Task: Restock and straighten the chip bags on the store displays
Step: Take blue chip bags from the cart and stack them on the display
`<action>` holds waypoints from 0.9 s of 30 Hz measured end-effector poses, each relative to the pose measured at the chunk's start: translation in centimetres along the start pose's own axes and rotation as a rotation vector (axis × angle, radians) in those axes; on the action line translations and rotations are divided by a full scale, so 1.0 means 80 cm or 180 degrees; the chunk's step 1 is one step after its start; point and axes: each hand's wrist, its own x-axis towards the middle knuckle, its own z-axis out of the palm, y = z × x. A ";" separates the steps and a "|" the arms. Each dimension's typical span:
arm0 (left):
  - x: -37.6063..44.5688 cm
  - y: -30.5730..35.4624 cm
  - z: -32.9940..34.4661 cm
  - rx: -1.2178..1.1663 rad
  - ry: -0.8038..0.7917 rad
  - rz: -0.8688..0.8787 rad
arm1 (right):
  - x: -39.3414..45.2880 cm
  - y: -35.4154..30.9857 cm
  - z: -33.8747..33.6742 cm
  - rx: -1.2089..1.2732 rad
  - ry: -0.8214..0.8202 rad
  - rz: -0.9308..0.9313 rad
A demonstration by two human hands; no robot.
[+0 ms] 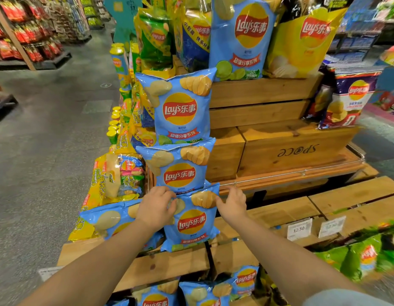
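Observation:
Three light-blue chip bags stand in a column on the stepped wooden display [280, 149]: a top bag [180, 107], a middle bag [180, 171] and a bottom bag [191, 226]. My left hand [155, 208] lies on the bottom bag's upper left corner, fingers curled onto its face. My right hand [232, 203] touches the same bag's upper right edge with fingertips bent. The bag stands upright between both hands. More blue bags [213, 290] lie on the lowest tier near me.
Big blue [242, 36], yellow [302, 40] and green [156, 40] bags fill the top tier. Multipacks [116, 180] and yellow-lidded cans [113, 127] line the left side. Green bags [364, 257] and price tags [300, 228] sit right. Grey aisle floor [48, 151] runs left.

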 end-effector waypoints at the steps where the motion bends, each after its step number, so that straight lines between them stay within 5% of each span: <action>1: 0.001 0.009 -0.006 0.0055 0.0046 0.0130 | -0.003 0.002 -0.007 -0.0058 0.0000 -0.0072; 6: 0.023 0.061 -0.033 0.0189 -0.0129 0.0145 | -0.023 0.006 -0.046 -0.0350 -0.0001 -0.0452; 13: 0.034 0.247 -0.016 0.0687 -0.0646 -0.0384 | -0.073 0.072 -0.138 -0.1202 0.0055 -0.0772; 27: 0.046 0.638 0.045 0.0754 -0.0725 0.0647 | -0.196 0.345 -0.379 -0.1258 0.0929 0.0584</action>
